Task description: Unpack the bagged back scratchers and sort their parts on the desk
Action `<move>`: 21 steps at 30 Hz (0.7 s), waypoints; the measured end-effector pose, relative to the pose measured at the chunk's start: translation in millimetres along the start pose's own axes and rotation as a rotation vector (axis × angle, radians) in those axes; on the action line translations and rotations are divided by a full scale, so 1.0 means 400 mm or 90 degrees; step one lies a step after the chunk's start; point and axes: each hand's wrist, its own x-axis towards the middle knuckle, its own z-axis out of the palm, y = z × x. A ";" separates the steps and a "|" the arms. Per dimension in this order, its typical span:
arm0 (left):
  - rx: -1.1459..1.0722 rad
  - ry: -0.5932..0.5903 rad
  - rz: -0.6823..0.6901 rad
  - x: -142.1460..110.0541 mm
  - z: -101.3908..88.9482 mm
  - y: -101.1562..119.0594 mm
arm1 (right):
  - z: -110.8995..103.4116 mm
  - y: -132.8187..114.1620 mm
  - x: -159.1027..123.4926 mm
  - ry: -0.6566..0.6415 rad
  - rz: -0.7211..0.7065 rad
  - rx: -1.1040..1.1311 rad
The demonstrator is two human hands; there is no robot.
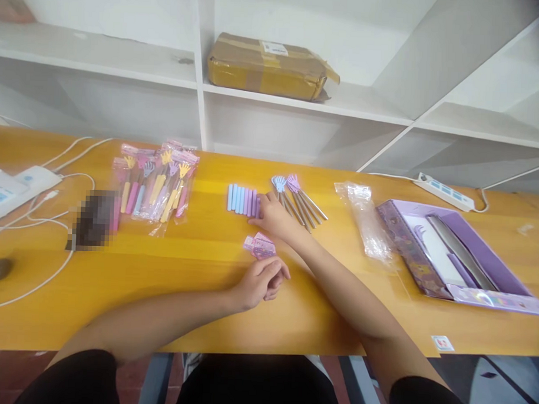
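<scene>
My right hand [275, 217] reaches to the right end of a row of blue and purple handles [240, 200], its fingers closed around a purple handle [257, 207] there. Just right of it lie several back scratcher rods [302, 206], metal with blue and purple hand-shaped heads fanned toward the back. My left hand [261, 282] rests loosely curled near the front, with nothing visible in it. Small pink printed cards [261, 246] lie between my two hands, close beyond the left one.
Bagged back scratchers [157, 186] lie at left, near cables and a power strip [35, 182]. On the right are clear plastic sleeves [368, 223] and an open purple box [510, 263] with a few items inside. A taped carton [269, 66] sits on the shelf behind.
</scene>
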 end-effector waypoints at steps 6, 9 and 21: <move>0.006 0.002 0.000 0.002 0.001 0.003 | 0.009 0.026 0.001 0.009 -0.021 0.051; 0.010 0.009 -0.009 0.001 0.001 0.010 | 0.016 0.030 0.006 0.020 -0.027 0.056; 0.093 0.125 0.134 0.076 -0.051 0.157 | -0.120 0.094 -0.234 0.198 -0.082 0.083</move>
